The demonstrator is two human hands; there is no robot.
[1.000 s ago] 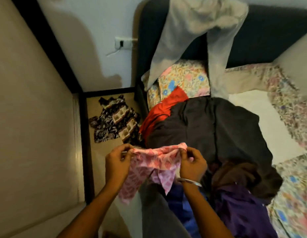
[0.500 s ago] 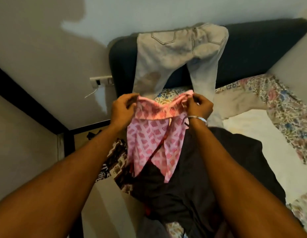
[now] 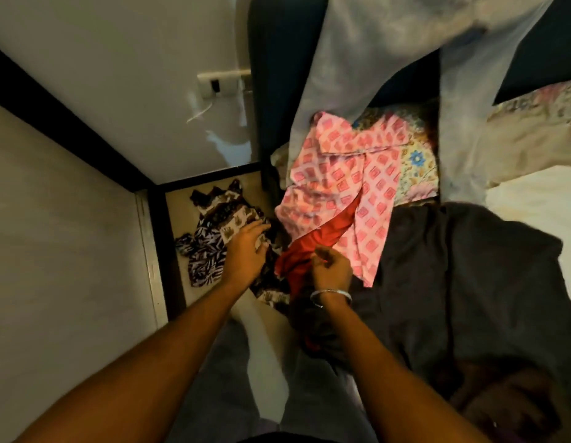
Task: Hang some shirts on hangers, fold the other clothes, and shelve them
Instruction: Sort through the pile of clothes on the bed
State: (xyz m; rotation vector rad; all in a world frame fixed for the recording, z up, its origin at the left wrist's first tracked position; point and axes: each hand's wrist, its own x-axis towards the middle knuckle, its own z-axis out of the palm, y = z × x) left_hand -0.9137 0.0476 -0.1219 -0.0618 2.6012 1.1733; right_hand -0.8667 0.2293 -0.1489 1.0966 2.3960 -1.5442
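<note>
Two hands over the bed's edge. My left hand [image 3: 245, 247], fingers straight and spread, reaches toward the black-and-white patterned garment [image 3: 213, 241]; whether it touches I cannot tell. My right hand [image 3: 330, 270], bracelet [image 3: 330, 295] at the wrist, has its fingers curled at the red garment [image 3: 312, 251], pinching its cloth.

Item: pink patterned garment [image 3: 338, 187], lying loose on the bed, over the floral pillow [image 3: 415, 167]; long axis runs from the headboard [image 3: 271, 75] down toward me, lower edge split into two flaps.

Item: red garment, emerging between those flaps, stretched diagonally toward my right hand.

Item: black-and-white patterned garment, crumpled in the floor gap between bed and wall, partly trailing up against the bed's side.

Item: dark grey garment [image 3: 453, 282], heaped on the bed right of the pink one, touching it.

Item: pale jeans [image 3: 373, 59], draped over the headboard, legs hanging down, blurred.

Item: wall socket [image 3: 218, 83], left of the headboard.
</note>
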